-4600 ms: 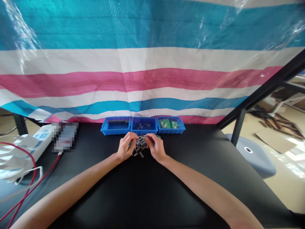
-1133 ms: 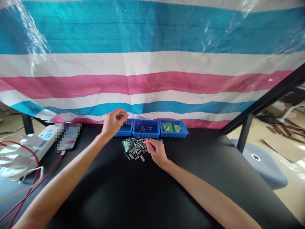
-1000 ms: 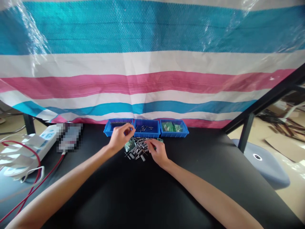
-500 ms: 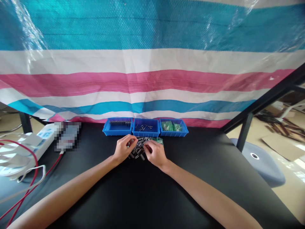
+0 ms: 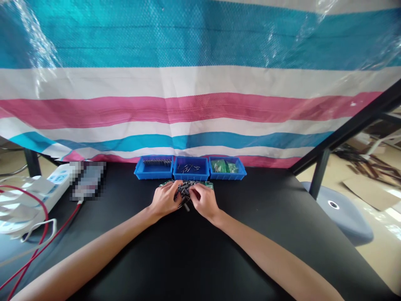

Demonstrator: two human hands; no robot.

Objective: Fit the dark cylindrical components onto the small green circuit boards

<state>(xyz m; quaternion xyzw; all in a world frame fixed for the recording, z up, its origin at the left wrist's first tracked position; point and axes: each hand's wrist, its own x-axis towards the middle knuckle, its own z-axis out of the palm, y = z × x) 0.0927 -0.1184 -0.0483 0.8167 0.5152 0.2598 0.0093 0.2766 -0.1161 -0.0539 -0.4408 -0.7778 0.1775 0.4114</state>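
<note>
A heap of small dark and silvery metal pieces [image 5: 186, 205] lies on the black table between my two hands. Some pieces are thin like pins or bits, others short and cylindrical. My left hand [image 5: 165, 198] rests at the heap's left side, fingers curled in among the pieces. On the right side my right hand [image 5: 204, 200] has thumb and fingers pinched together at the heap. What either hand holds is too small or hidden to make out. Green material [image 5: 209, 184] shows behind my right hand at the heap's back edge.
Three blue bins stand in a row behind the heap: the left bin [image 5: 154, 170] with lined-up metal parts, the middle bin [image 5: 191, 173] with loose thin pieces, the right bin [image 5: 228, 173] with green packets. Left are a power strip [image 5: 59, 177] and cables. A striped sheet [image 5: 200, 108] hangs behind.
My left hand has come down onto the heap, its fingers reaching further right among the pieces. The right hand stays almost where it was.
</note>
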